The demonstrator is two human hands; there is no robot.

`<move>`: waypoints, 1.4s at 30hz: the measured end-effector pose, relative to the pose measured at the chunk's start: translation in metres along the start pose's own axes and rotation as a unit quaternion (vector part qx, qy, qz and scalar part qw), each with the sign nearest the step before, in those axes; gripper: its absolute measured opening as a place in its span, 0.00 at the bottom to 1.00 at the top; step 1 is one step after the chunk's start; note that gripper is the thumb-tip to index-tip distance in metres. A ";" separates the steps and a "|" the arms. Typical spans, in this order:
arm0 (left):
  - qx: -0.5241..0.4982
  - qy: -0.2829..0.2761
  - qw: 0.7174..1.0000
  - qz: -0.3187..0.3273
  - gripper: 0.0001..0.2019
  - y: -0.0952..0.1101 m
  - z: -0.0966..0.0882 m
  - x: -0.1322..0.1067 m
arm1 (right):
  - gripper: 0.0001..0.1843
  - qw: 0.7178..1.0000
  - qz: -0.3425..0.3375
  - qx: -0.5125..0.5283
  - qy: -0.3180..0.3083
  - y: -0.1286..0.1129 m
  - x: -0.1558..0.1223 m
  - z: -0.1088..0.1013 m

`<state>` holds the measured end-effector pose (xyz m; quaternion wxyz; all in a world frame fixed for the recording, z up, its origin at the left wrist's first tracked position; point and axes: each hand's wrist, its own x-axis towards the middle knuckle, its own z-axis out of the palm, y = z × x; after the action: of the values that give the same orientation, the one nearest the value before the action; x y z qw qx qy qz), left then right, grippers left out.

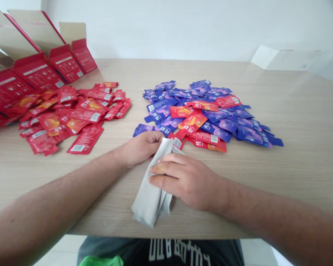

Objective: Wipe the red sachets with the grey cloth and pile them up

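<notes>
A long folded white cloth, pale and ribbed, slants over the table near its front edge. At its upper end, my left hand is closed, thumb and fingers pinching the edge. My right hand grips the cloth from the right, its fingers lying across the top face and its thumb hidden. Just beyond the cloth's upper end lies a red sachet, partly covered. Behind my hands spreads a heap of blue-purple sachets with several red sachets on top.
To the left is a pile of red sachets. Open red cartons stand in a row behind that pile, their flaps raised. A white box-like object sits at the back right by the wall. The wooden table's front edge is close to my body.
</notes>
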<state>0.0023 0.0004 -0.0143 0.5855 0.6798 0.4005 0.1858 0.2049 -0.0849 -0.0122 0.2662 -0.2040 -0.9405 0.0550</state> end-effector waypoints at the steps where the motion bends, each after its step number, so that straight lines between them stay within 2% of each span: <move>1: -0.002 -0.001 1.000 0.001 0.09 0.000 0.000 0.000 | 0.15 1.000 0.010 -0.002 0.004 0.000 0.000 0.000; 4: -0.013 0.000 1.000 0.003 0.09 -0.002 0.000 0.001 | 0.15 0.999 0.044 -0.007 0.022 0.000 -0.001 0.000; 8: -0.027 0.018 0.999 -0.004 0.07 0.000 0.002 -0.001 | 0.14 1.000 -0.010 0.019 -0.017 -0.003 -0.002 -0.001; 10: -0.028 0.013 1.000 -0.002 0.07 0.001 0.003 -0.002 | 0.14 1.000 -0.009 0.020 -0.021 0.000 -0.003 -0.004; 16: -0.030 -0.041 0.999 0.005 0.12 0.002 0.001 -0.002 | 0.15 0.993 0.089 -0.002 0.081 0.025 -0.010 -0.011; 19: -0.067 -0.040 0.997 0.000 0.12 0.001 0.001 -0.003 | 0.16 0.988 0.123 -0.006 0.096 0.026 -0.011 -0.014; 23: -0.142 -0.008 0.990 -0.004 0.13 -0.001 0.003 -0.003 | 0.16 0.986 0.154 -0.020 0.065 0.015 -0.013 -0.016; 27: -0.209 0.030 0.977 0.007 0.13 -0.003 0.004 -0.001 | 0.12 0.995 0.094 0.000 -0.019 0.006 -0.013 -0.011; 30: -0.224 0.046 0.973 0.013 0.14 -0.004 0.005 0.000 | 0.10 0.996 0.083 0.013 -0.033 0.002 -0.012 -0.006; 33: -0.212 0.051 0.976 0.020 0.13 -0.005 0.004 0.001 | 0.10 0.997 0.062 0.022 -0.047 -0.002 -0.009 -0.004; 36: -0.144 0.033 0.988 0.030 0.13 -0.005 0.002 0.001 | 0.12 0.998 0.039 0.019 -0.046 0.000 -0.006 -0.004; 39: -0.053 -0.011 0.998 0.033 0.13 -0.002 0.001 0.001 | 0.13 0.998 0.053 0.009 0.017 0.009 -0.006 -0.008; 42: -0.032 -0.048 0.998 0.025 0.12 0.000 0.000 0.000 | 0.14 0.993 0.094 0.009 0.073 0.020 -0.010 -0.014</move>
<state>0.0023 0.0000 -0.0141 0.6206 0.6791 0.3483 0.1801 0.2268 -0.0709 -0.0097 0.3293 -0.2921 -0.8949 0.0733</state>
